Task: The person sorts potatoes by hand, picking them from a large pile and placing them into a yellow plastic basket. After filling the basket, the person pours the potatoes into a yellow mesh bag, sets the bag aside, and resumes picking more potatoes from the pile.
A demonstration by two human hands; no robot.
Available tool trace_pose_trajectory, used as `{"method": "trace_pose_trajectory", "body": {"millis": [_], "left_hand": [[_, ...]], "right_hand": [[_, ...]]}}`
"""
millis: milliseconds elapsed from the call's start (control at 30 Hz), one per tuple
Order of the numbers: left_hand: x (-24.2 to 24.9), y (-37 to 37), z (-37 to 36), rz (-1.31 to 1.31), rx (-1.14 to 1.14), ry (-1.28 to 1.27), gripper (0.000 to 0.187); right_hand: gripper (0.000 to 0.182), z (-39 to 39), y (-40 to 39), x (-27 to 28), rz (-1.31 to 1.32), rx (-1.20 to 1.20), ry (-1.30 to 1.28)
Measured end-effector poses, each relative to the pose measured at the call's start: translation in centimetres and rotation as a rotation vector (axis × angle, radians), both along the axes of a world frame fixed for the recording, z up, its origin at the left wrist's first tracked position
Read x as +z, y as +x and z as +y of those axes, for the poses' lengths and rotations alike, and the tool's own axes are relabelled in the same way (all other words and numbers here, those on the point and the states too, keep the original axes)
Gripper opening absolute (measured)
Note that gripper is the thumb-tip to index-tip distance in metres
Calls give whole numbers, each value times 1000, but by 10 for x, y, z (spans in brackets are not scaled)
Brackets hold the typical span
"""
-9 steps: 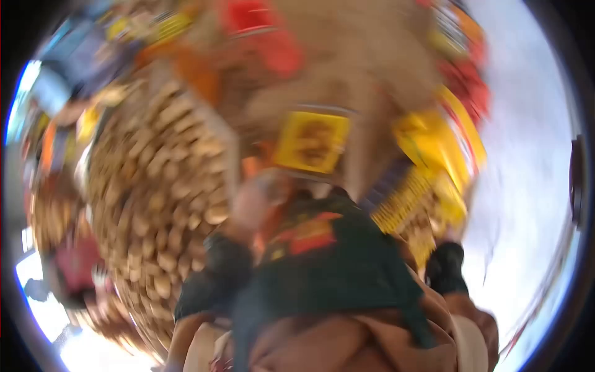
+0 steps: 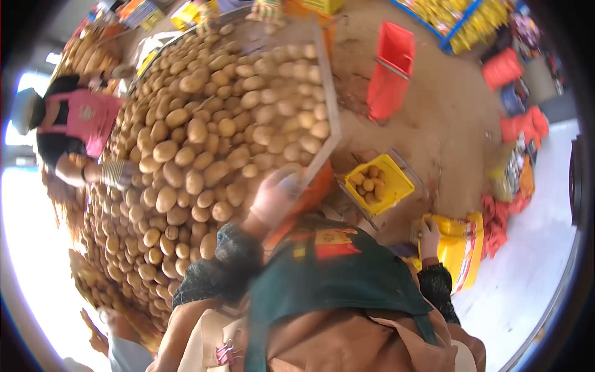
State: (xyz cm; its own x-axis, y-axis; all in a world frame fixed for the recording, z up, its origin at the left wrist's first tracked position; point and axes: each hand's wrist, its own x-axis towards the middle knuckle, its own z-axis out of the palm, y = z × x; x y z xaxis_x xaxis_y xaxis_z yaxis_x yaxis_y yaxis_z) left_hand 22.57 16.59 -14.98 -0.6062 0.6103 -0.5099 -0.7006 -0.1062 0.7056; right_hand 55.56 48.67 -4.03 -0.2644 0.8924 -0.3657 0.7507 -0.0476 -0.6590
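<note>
The left hand (image 2: 273,201), blurred, is at the rim of the surface (image 2: 331,108) beside heaped potatoes (image 2: 196,130); whether it grips anything cannot be told. The right hand (image 2: 429,239) is against yellow packaging (image 2: 462,248), its grip unclear. A yellow crate (image 2: 401,180) holds more potatoes.

potatoes (image 2: 197,131): matt skins | red bin (image 2: 384,99): smooth plastic | green apron (image 2: 334,279): matt cloth

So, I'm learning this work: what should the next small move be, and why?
Probably lift the yellow bag with the right hand: that hand is at its edge, and the bin holds potatoes that could go in it. The left hand is farther off, by the pile.
</note>
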Motion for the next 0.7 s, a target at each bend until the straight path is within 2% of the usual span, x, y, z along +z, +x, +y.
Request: {"method": "trace_pose_trajectory", "body": {"millis": [33,67,100,133,167,200,233,267,300,333,367,400,433,467,500,533,600,633,700], "left_hand": [[1,-20,-30,93,80,-76,33],[0,-40,-60,186,157,-166,32],[0,-61,-89,275,231,-265,31],[34,-91,-115,181,380,-378,31],[21,-137,-166,533,413,-558,31],[2,-152,-200,819,443,-704,31],[7,-163,-218,806,520,-737,31],[19,-182,-236,804,595,-769,31],[43,-210,-256,650,630,-729,30],[36,-218,-269,748,663,-819,29],[40,-259,-298,812,662,-852,30],[37,-274,-310,849,662,-879,31],[39,-280,-311,1003,584,-973,33],[48,-281,-309,1150,499,-1066,34],[57,-289,-308,1312,408,-1152,36],[62,-300,-304,1314,358,-1181,37],[67,-324,-295,1317,253,-1232,40],[57,-336,-296,1409,203,-1310,43],[64,-348,-296,1385,243,-1296,43]], "right_hand": [[26,-13,-70,-24,15,162,-10],[24,-1,-107,-46,-43,288,-34],[24,3,-147,-85,39,841,448],[24,-34,-223,-94,104,781,197],[24,-98,-318,-98,185,711,-64],[24,-121,-365,-109,313,831,-46],[24,-152,-413,-93,323,866,-314],[26,-187,-463,-91,392,1098,-49],[25,-227,-520,-91,497,1212,-8],[24,-256,-554,-93,577,1333,33],[25,-301,-613,-82,673,1361,-39],[30,-330,-644,-79,655,1400,-111],[37,-349,-664,-86,697,1448,-99],[47,-365,-677,-89,739,1536,67],[59,-385,-691,-82,600,1566,56],[66,-401,-703,-75,558,1598,169],[70,-428,-728,-81,330,1643,244],[70,-430,-734,-84,290,1679,307],[69,-435,-746,-93,204,1748,433]]}}
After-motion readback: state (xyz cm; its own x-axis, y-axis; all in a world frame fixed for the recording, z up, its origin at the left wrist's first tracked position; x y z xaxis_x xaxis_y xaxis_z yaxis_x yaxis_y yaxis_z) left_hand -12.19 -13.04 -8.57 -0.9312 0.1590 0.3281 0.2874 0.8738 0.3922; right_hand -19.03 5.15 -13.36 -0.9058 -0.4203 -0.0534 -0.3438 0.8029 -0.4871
